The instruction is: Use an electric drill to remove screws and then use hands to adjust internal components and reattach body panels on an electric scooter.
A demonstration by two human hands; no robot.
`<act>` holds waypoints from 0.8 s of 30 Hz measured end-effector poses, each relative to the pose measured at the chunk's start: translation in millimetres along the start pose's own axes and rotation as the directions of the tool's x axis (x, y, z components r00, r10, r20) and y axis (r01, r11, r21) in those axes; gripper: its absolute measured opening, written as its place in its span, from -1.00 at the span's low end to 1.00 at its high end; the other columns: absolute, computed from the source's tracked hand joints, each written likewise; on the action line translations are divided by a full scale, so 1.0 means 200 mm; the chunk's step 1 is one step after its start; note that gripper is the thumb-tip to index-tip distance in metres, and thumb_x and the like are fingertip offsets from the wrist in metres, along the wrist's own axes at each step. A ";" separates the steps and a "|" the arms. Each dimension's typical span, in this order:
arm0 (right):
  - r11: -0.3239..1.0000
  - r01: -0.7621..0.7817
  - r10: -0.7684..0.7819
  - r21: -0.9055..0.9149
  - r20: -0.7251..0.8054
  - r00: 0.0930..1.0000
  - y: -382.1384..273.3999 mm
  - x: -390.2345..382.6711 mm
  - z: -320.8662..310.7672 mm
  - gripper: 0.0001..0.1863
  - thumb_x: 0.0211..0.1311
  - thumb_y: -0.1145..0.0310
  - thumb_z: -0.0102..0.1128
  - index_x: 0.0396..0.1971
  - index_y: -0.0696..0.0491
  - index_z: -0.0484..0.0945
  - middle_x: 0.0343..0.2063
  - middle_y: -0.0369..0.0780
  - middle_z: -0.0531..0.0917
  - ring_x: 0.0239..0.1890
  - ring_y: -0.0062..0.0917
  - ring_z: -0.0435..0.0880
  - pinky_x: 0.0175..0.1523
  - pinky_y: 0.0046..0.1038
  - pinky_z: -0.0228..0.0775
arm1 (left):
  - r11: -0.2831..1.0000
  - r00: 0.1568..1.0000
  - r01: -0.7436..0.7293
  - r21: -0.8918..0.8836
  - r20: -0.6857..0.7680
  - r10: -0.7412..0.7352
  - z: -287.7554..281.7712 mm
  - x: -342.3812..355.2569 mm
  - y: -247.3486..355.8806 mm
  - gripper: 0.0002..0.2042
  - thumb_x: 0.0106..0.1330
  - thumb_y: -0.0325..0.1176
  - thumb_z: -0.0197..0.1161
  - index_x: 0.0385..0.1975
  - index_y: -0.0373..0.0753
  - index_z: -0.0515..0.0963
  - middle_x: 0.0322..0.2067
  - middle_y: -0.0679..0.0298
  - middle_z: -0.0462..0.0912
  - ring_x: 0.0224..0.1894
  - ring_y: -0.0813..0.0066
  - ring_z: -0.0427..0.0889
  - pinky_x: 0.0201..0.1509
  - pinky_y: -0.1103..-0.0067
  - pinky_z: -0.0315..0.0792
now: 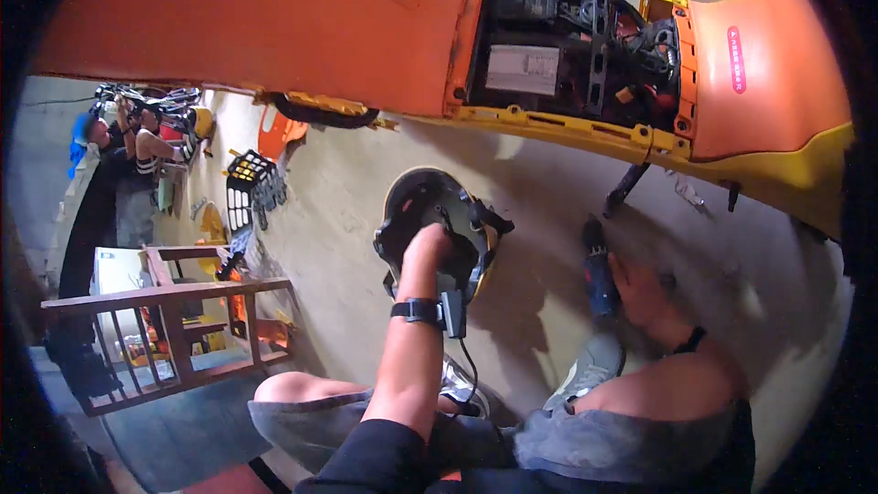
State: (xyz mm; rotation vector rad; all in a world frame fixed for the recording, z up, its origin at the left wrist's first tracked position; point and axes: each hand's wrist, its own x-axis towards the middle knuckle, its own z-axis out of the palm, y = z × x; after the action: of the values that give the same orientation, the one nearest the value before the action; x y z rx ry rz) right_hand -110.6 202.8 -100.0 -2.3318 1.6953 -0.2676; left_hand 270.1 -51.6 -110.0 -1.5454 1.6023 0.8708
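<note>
An upturned helmet rests on the floor in front of me, its dark inside facing up and its straps loose. Into it reaches my left hand, whose fingers are hidden inside, so I cannot tell what they touch. My right hand is closed round a slim black power screwdriver, its tip pointing away from me. It is low over the floor, near my grey shoe. Across the far side stands an orange and yellow scooter, with its under-seat bay uncovered, showing wiring and a pale box.
A wooden chair stands at the left. Beyond it are a black rack and an orange panel on the floor. Another person sits at the far left. The scooter's kickstand reaches down toward the floor.
</note>
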 end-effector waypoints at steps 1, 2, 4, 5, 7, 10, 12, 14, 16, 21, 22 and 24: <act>1.000 -0.014 0.014 0.007 -0.013 1.000 0.00 -0.01 0.03 -0.29 0.05 0.56 0.00 0.31 0.24 0.18 -0.03 0.09 0.50 -0.31 -0.08 0.53 -0.14 -0.13 0.39 | 1.000 1.000 0.011 0.021 0.013 -0.011 -0.03 -0.03 0.01 -0.74 0.07 -0.28 0.34 -0.28 -0.27 0.68 -0.23 -0.01 0.68 -0.14 0.07 0.65 -0.06 0.31 0.53; 0.999 -0.035 0.035 0.012 0.006 0.999 -0.02 -0.05 0.07 -0.30 0.06 0.57 -0.01 0.31 0.24 0.18 -0.04 0.10 0.51 -0.31 -0.07 0.53 -0.14 -0.12 0.39 | 1.000 0.999 0.010 0.025 0.042 -0.011 0.00 -0.05 0.02 -0.75 0.07 -0.28 0.33 -0.29 -0.27 0.68 -0.25 0.00 0.69 -0.16 0.09 0.66 -0.08 0.32 0.54; 0.975 -0.145 0.131 0.167 0.092 0.987 0.00 -0.06 0.15 -0.28 0.12 0.56 -0.05 0.37 0.14 0.11 0.01 0.07 0.50 -0.17 -0.03 0.54 -0.06 -0.10 0.45 | 0.999 0.998 0.003 0.036 0.057 -0.005 -0.04 -0.04 0.02 -0.77 0.08 -0.29 0.32 -0.32 -0.28 0.68 -0.27 0.02 0.69 -0.20 0.13 0.66 -0.10 0.35 0.54; 0.963 -0.149 0.116 0.226 0.152 0.982 -0.06 -0.02 0.21 -0.28 0.14 0.56 -0.07 0.39 0.11 0.08 0.02 0.06 0.50 -0.14 -0.01 0.55 -0.04 -0.10 0.46 | 0.998 0.996 0.061 0.035 0.067 -0.063 -0.04 -0.12 -0.10 -0.77 0.09 -0.30 0.31 -0.33 -0.29 0.68 -0.28 0.03 0.70 -0.22 0.16 0.67 -0.12 0.36 0.54; 0.965 -0.219 0.175 0.143 0.270 0.947 -0.07 -0.01 0.10 -0.27 0.19 0.58 -0.10 0.41 0.06 0.02 0.04 0.05 0.50 -0.12 0.01 0.56 -0.02 -0.08 0.48 | 0.999 0.996 0.029 0.016 0.085 -0.031 -0.07 -0.08 -0.07 -0.79 0.09 -0.31 0.30 -0.35 -0.30 0.68 -0.31 0.05 0.70 -0.26 0.20 0.68 -0.14 0.38 0.55; 0.978 -0.182 0.165 0.106 0.150 0.975 -0.07 -0.04 0.13 -0.28 0.24 0.60 -0.13 0.43 -0.01 0.00 0.03 0.05 0.51 -0.16 0.01 0.56 -0.04 -0.08 0.47 | 0.997 0.995 0.062 -0.036 0.082 -0.059 -0.08 -0.08 -0.07 -0.80 0.11 -0.32 0.27 -0.38 -0.31 0.68 -0.34 0.09 0.71 -0.32 0.27 0.69 -0.18 0.42 0.56; 0.977 -0.158 0.145 0.146 0.092 0.985 -0.05 -0.04 0.17 -0.29 0.25 0.61 -0.15 0.43 -0.04 0.01 0.03 0.04 0.52 -0.18 0.00 0.56 -0.06 -0.07 0.46 | 0.990 0.998 0.061 -0.127 0.005 -0.061 -0.07 -0.08 -0.11 -0.83 0.04 -0.36 0.33 -0.41 -0.29 0.69 -0.38 0.10 0.72 -0.32 0.28 0.71 -0.21 0.42 0.57; 0.969 -0.172 0.145 0.176 0.156 0.977 -0.03 -0.04 0.16 -0.30 0.26 0.61 -0.15 0.42 -0.06 0.05 0.02 0.04 0.52 -0.19 -0.01 0.56 -0.07 -0.07 0.45 | 0.994 0.994 -0.004 -0.113 -0.105 -0.008 -0.07 -0.11 -0.16 -0.83 -0.01 -0.38 0.37 -0.40 -0.28 0.70 -0.36 0.09 0.72 -0.28 0.26 0.72 -0.18 0.41 0.58; 0.955 -0.232 0.189 0.183 0.227 0.955 -0.07 0.00 0.11 -0.31 0.23 0.61 -0.13 0.40 -0.01 0.08 0.02 0.04 0.52 -0.20 -0.02 0.56 -0.09 -0.08 0.45 | 0.983 0.982 0.052 -0.177 -0.168 -0.082 -0.07 -0.14 -0.17 -0.79 -0.04 -0.39 0.38 -0.36 -0.27 0.70 -0.31 0.07 0.72 -0.22 0.20 0.71 -0.14 0.38 0.58; 0.992 -0.113 0.107 0.059 0.097 0.990 -0.07 -0.03 0.17 -0.28 0.11 0.61 -0.05 0.36 0.11 0.13 0.01 0.08 0.51 -0.21 -0.01 0.56 -0.11 -0.07 0.45 | 0.966 0.896 0.060 -0.251 -0.413 -0.163 -0.13 -0.22 -0.15 -0.75 0.08 -0.35 0.26 -0.24 -0.25 0.67 -0.14 0.02 0.66 -0.09 0.05 0.65 0.01 0.29 0.53; 0.991 -0.117 0.111 0.059 0.100 0.989 -0.06 -0.02 0.17 -0.28 0.08 0.61 -0.04 0.35 0.13 0.14 0.00 0.09 0.51 -0.21 -0.01 0.56 -0.11 -0.08 0.45 | 0.973 0.889 0.009 -0.231 -0.444 -0.113 -0.20 -0.27 -0.12 -0.76 0.10 -0.35 0.23 -0.24 -0.24 0.66 -0.12 0.02 0.65 -0.08 0.05 0.65 0.03 0.29 0.52; 0.993 -0.106 0.102 0.055 0.074 0.992 -0.07 -0.01 0.15 -0.26 0.05 0.62 -0.03 0.35 0.14 0.14 0.00 0.10 0.51 -0.20 -0.01 0.55 -0.09 -0.08 0.45 | 0.931 0.876 -0.192 -0.311 -0.483 0.019 -0.21 -0.30 -0.04 -0.80 0.06 -0.37 0.26 -0.30 -0.14 0.69 -0.18 0.03 0.67 -0.14 0.07 0.67 0.02 0.32 0.51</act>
State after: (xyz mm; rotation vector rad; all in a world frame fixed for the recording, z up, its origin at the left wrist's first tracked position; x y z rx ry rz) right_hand -90.2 211.7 -124.2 -2.1762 1.7443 -0.2103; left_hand 276.4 -58.0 -36.3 -2.0606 1.9714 0.9241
